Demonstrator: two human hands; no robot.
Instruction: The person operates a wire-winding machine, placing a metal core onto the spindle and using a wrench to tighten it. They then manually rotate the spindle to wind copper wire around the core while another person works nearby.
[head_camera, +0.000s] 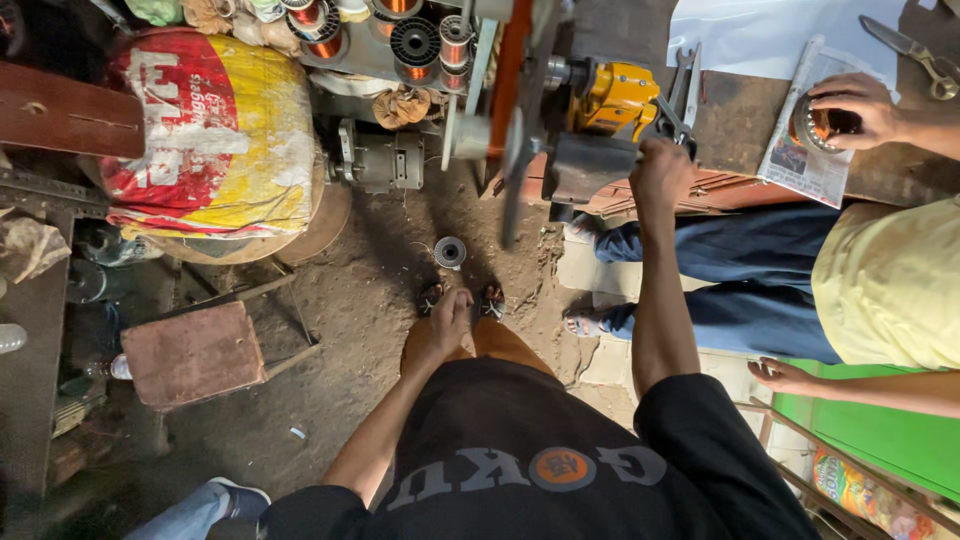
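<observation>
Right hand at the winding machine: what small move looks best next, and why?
Probably a slow turn of the part it grips. The right hand is closed on the winding machine beside its yellow housing, while the left hand hangs low over the knee, away from the machine, so only the right can act there.

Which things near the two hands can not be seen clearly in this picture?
- Head view: the right hand covers whatever it grips on the winding machine.
- The left hand rests on the knee; its palm is hidden.
- The spool on the floor is too small to show its wire.
- The machine's top is cut off by the edge.
</observation>
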